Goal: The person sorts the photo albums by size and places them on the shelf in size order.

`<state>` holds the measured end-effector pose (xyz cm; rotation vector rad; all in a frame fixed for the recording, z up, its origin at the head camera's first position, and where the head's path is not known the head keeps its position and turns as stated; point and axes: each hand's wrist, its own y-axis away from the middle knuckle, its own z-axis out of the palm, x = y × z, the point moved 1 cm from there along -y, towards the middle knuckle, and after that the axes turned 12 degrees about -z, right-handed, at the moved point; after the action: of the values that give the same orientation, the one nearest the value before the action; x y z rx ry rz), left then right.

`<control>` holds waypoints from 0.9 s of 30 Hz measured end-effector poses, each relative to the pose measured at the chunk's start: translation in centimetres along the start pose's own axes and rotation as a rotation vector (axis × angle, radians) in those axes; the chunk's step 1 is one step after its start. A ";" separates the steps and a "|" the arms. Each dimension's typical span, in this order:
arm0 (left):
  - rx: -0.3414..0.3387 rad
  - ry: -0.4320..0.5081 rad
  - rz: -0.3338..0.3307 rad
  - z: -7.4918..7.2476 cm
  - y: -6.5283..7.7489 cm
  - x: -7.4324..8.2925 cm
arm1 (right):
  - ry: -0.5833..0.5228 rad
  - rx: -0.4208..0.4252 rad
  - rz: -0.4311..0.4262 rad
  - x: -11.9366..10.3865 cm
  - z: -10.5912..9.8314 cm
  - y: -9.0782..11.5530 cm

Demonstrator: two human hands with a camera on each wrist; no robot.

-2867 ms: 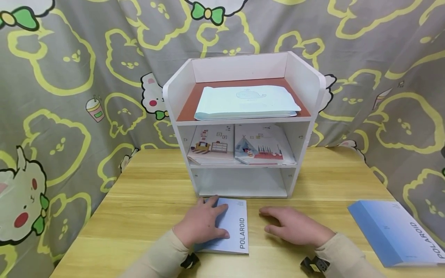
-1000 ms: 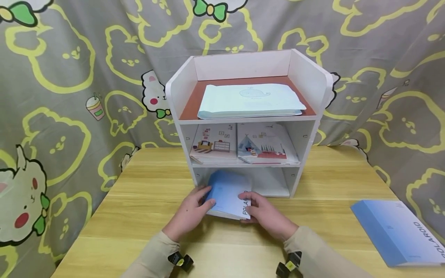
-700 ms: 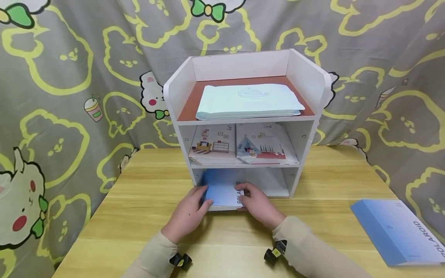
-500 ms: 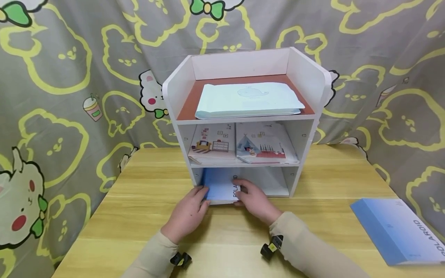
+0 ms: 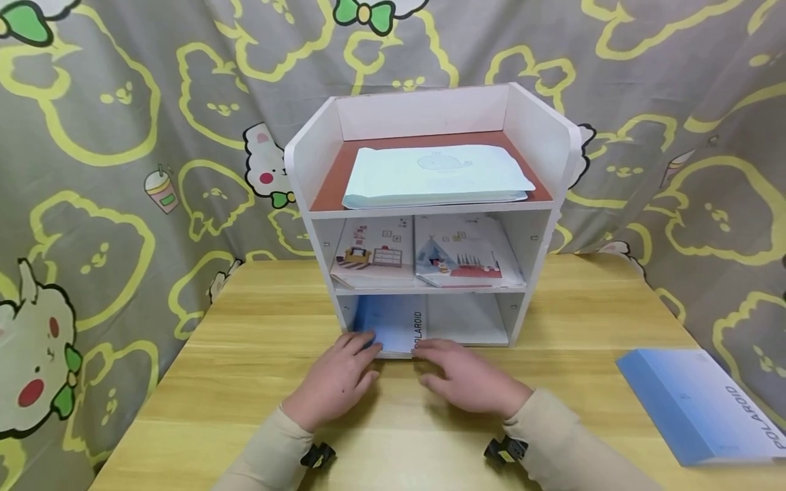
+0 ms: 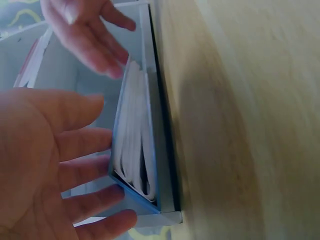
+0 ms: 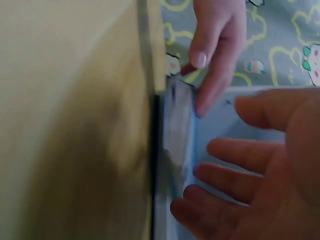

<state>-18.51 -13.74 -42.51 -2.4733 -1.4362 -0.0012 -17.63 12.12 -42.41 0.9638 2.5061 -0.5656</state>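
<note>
A blue-to-white book marked POLAROID (image 5: 389,324) lies flat at the left side of the white shelf's (image 5: 522,300) bottom compartment. Its page edge faces the front in the left wrist view, with several thick folds of pages (image 6: 132,130). My left hand (image 5: 334,378) has its fingers at the book's left front corner, touching it, loosely extended. At the right front corner is my right hand (image 5: 473,378), fingers loosely spread and thumb apart; whether its fingertips touch the cover I cannot tell. Neither hand grips the book.
On the shelf's top lies a pale whale-print book or stack (image 5: 439,177). Two illustrated booklets, one with a chair and dresser (image 5: 371,256), one with a tent (image 5: 463,256), fill the middle level. Another POLAROID book (image 5: 706,402) rests at the wooden table's (image 5: 245,341) right side.
The POLAROID book has gone from the table into the bottom compartment, pushed in by both hands. The right hand has since let go and drawn back slightly; the left hand's grip has loosened.
</note>
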 end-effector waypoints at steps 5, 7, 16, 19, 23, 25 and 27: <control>-0.022 -0.027 -0.021 0.2 -0.1 -0.3 | 0.075 -0.054 -0.051 -0.1 0.8 -0.3; -0.029 -0.039 -0.028 0.4 -0.1 -0.4 | 0.080 -0.043 -0.041 0.2 1.0 -0.5; -0.045 -0.049 -0.078 0.4 -0.5 -0.3 | 0.059 -0.027 -0.026 0.9 1.2 -1.4; -0.052 -0.065 -0.094 0.4 -0.6 -0.2 | 0.061 -0.018 -0.027 1.1 1.2 -1.7; -0.069 -0.076 -0.110 0.5 -0.7 0.0 | 0.057 -0.031 -0.027 1.2 1.3 -1.6; -0.074 -0.068 -0.116 0.5 -0.5 0.1 | 0.051 -0.035 -0.030 1.3 1.3 -1.3; -0.076 -0.055 -0.119 0.5 -0.4 0.3 | 0.043 -0.035 -0.031 1.4 1.1 -0.9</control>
<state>-18.75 -13.20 -42.89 -2.4606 -1.6335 -0.0122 -18.96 11.75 -43.79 0.9355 2.5638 -0.5132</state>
